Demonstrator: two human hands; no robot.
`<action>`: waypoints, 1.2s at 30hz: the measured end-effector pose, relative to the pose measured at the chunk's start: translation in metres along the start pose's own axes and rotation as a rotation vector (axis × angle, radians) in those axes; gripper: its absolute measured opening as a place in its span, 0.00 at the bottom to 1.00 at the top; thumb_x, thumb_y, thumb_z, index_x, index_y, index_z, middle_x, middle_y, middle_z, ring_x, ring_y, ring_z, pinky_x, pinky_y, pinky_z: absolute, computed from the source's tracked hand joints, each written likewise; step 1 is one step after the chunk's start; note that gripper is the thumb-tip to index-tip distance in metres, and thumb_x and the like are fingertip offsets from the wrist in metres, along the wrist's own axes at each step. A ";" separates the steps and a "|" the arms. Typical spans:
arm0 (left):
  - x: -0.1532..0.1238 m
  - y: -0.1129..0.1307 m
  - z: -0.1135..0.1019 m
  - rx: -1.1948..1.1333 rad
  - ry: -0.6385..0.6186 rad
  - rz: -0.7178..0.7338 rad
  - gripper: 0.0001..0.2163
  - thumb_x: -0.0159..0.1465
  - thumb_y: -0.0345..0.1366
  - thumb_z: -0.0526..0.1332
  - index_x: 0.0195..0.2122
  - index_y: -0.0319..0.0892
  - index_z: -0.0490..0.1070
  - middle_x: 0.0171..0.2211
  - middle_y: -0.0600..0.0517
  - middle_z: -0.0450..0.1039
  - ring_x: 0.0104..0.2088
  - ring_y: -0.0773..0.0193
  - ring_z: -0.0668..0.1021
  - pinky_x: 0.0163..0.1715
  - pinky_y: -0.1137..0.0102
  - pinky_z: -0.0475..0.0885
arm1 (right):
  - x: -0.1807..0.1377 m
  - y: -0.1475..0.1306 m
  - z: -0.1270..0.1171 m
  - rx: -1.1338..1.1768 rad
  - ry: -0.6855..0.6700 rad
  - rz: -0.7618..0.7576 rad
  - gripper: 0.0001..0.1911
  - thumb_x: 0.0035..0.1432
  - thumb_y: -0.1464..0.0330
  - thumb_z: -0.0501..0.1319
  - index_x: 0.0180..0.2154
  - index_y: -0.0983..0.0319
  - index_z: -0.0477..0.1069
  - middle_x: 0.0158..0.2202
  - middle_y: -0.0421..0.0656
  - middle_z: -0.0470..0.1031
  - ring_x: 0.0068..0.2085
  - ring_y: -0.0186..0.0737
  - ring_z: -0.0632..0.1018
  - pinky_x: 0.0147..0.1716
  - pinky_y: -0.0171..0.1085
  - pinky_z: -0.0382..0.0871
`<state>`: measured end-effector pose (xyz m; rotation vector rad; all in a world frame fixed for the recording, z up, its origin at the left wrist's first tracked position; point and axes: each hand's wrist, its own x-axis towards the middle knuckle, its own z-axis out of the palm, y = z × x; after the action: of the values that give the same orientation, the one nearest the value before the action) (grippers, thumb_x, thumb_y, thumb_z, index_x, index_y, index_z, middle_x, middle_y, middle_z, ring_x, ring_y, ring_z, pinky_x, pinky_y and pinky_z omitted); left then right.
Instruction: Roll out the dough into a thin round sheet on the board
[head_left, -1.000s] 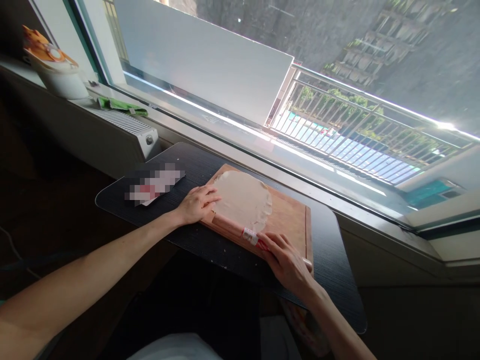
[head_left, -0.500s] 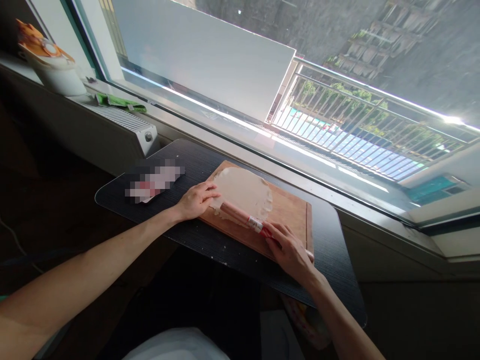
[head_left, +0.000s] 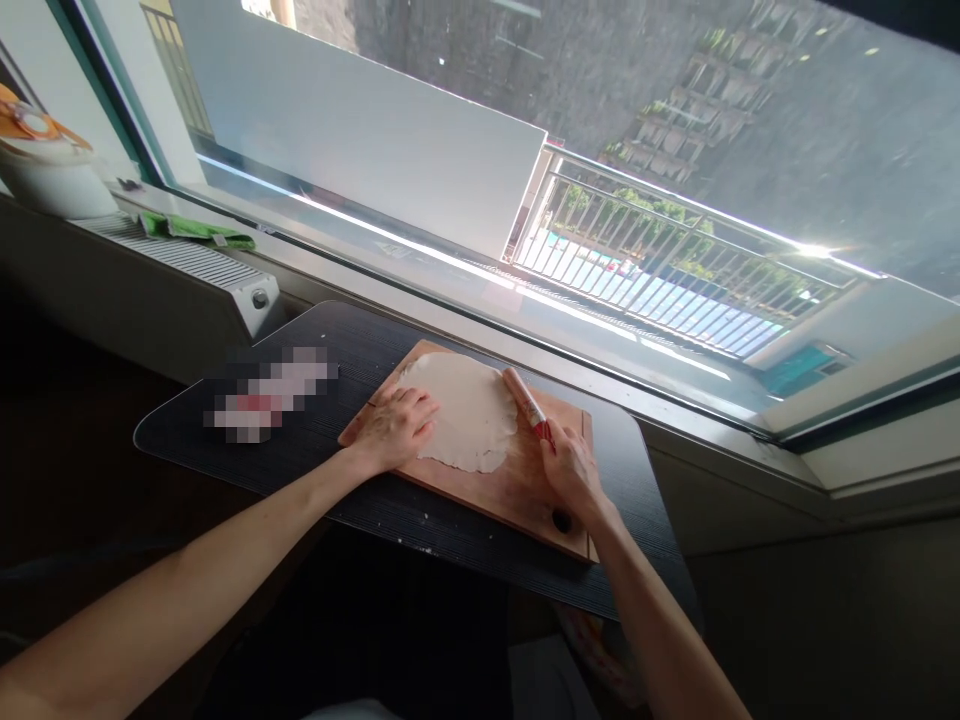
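Observation:
A thin round sheet of pale dough (head_left: 465, 412) lies on a wooden cutting board (head_left: 517, 490). My left hand (head_left: 394, 427) rests flat on the dough's left edge, fingers stretched out. My right hand (head_left: 571, 468) grips the near end of a slim rolling pin (head_left: 523, 395) with a red label. The pin lies along the dough's right edge and points away from me.
The board sits on a dark ribbed table (head_left: 360, 350) below a wide window (head_left: 525, 150). A blurred flat packet (head_left: 262, 395) lies at the table's left. A white radiator (head_left: 187, 262) with a green cloth (head_left: 196, 230) and a white pot (head_left: 45, 165) stand further left.
The rolling pin has travelled from the dough's near edge across it to its right side, turning lengthwise. My right hand followed it; my left hand stayed on the dough's left edge.

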<state>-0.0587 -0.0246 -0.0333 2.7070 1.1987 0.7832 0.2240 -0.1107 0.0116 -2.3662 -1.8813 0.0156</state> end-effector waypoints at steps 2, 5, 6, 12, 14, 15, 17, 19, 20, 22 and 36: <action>-0.003 -0.001 0.002 0.006 0.001 -0.005 0.13 0.67 0.37 0.54 0.49 0.44 0.74 0.50 0.46 0.73 0.51 0.53 0.73 0.58 0.52 0.64 | 0.001 0.000 0.002 -0.005 0.006 0.025 0.17 0.69 0.70 0.50 0.55 0.61 0.69 0.46 0.48 0.74 0.50 0.44 0.73 0.51 0.38 0.63; -0.006 -0.003 0.002 0.012 -0.005 -0.009 0.14 0.67 0.38 0.54 0.51 0.43 0.73 0.51 0.45 0.72 0.51 0.53 0.73 0.58 0.52 0.64 | 0.003 0.000 0.003 0.013 0.000 0.030 0.18 0.69 0.69 0.50 0.56 0.60 0.68 0.48 0.48 0.74 0.50 0.44 0.73 0.50 0.38 0.63; -0.006 -0.003 0.001 0.011 -0.009 -0.007 0.14 0.67 0.38 0.54 0.50 0.43 0.73 0.51 0.45 0.72 0.51 0.53 0.73 0.58 0.53 0.64 | 0.004 0.000 0.003 0.028 0.001 0.020 0.18 0.69 0.68 0.50 0.57 0.60 0.68 0.48 0.47 0.74 0.49 0.44 0.73 0.50 0.38 0.62; 0.039 0.010 0.005 0.046 -0.117 -0.071 0.12 0.67 0.34 0.51 0.38 0.42 0.75 0.44 0.45 0.76 0.46 0.53 0.75 0.53 0.53 0.66 | 0.008 0.005 0.007 0.039 0.043 0.043 0.19 0.70 0.68 0.48 0.56 0.61 0.69 0.47 0.49 0.75 0.49 0.45 0.73 0.50 0.39 0.63; 0.068 0.020 0.014 0.046 -0.148 -0.039 0.13 0.67 0.33 0.50 0.39 0.42 0.74 0.46 0.45 0.76 0.47 0.54 0.75 0.54 0.55 0.66 | 0.010 0.006 0.007 0.054 0.045 0.064 0.19 0.70 0.67 0.48 0.56 0.61 0.69 0.47 0.49 0.76 0.49 0.45 0.74 0.49 0.40 0.64; 0.083 0.025 0.020 0.047 -0.160 -0.022 0.13 0.67 0.33 0.49 0.40 0.42 0.74 0.47 0.45 0.76 0.48 0.55 0.75 0.54 0.56 0.65 | 0.010 0.007 0.007 0.067 0.046 0.071 0.19 0.70 0.68 0.48 0.56 0.61 0.70 0.47 0.49 0.76 0.49 0.45 0.74 0.50 0.40 0.64; 0.108 0.033 0.034 0.054 -0.186 0.004 0.13 0.67 0.32 0.50 0.42 0.42 0.74 0.47 0.45 0.76 0.48 0.55 0.74 0.54 0.56 0.65 | 0.011 0.007 0.005 0.099 0.041 0.085 0.18 0.69 0.68 0.49 0.55 0.61 0.70 0.46 0.48 0.77 0.50 0.44 0.74 0.51 0.40 0.63; 0.125 0.038 0.046 0.070 -0.209 0.017 0.13 0.68 0.32 0.50 0.45 0.42 0.74 0.47 0.45 0.76 0.47 0.55 0.74 0.54 0.56 0.65 | 0.010 0.006 0.002 0.122 0.030 0.113 0.19 0.68 0.69 0.50 0.57 0.61 0.70 0.47 0.48 0.76 0.50 0.45 0.74 0.52 0.39 0.63; 0.130 0.039 0.051 0.082 -0.216 0.020 0.14 0.68 0.32 0.50 0.45 0.42 0.74 0.47 0.45 0.76 0.47 0.55 0.74 0.54 0.56 0.64 | 0.009 0.004 0.001 0.127 0.023 0.133 0.19 0.68 0.69 0.51 0.57 0.61 0.69 0.48 0.49 0.75 0.51 0.45 0.74 0.51 0.39 0.63; 0.135 0.040 0.058 0.108 -0.223 0.026 0.14 0.69 0.33 0.49 0.46 0.42 0.73 0.48 0.43 0.75 0.48 0.53 0.73 0.55 0.53 0.63 | 0.008 0.002 -0.001 0.125 0.011 0.162 0.20 0.68 0.68 0.50 0.59 0.61 0.68 0.50 0.49 0.74 0.51 0.46 0.73 0.51 0.39 0.64; 0.124 0.039 0.051 0.182 -0.253 0.125 0.18 0.71 0.40 0.47 0.57 0.46 0.69 0.55 0.44 0.70 0.53 0.52 0.70 0.58 0.51 0.59 | 0.003 -0.005 -0.005 0.080 -0.004 0.183 0.19 0.69 0.68 0.49 0.56 0.62 0.68 0.50 0.51 0.74 0.52 0.49 0.73 0.50 0.40 0.64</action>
<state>0.0623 0.0434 -0.0144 2.9386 1.1012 0.3396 0.2200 -0.1072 0.0177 -2.4757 -1.6273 0.1095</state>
